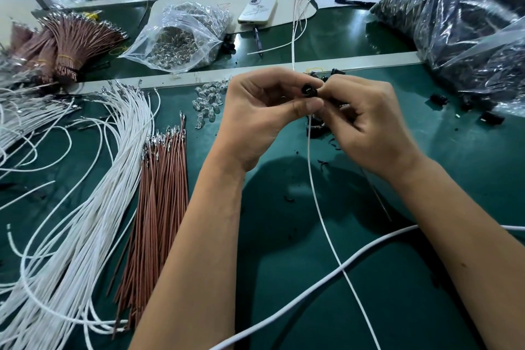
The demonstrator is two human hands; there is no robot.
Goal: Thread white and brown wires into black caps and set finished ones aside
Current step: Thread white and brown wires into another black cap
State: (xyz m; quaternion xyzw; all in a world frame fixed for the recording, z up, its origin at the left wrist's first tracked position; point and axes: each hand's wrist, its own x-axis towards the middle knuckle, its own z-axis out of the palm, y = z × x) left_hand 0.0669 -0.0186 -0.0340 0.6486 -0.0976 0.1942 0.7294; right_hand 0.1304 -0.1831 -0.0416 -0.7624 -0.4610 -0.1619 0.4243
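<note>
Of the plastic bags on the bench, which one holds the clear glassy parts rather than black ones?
The small clear bag at centre-left, beside the brown wire bundles, open toward the left. The big bags on the right hold black parts.

Bright overhead light, soft arm shadows on green table, plastic glare, wide-angle edge bending

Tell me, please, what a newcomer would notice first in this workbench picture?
Probably the left hand and right hand meeting mid-frame, pinching a small black cap with a white wire trailing toward the viewer. Next, the fanned white wires and brown wires at left.
</note>
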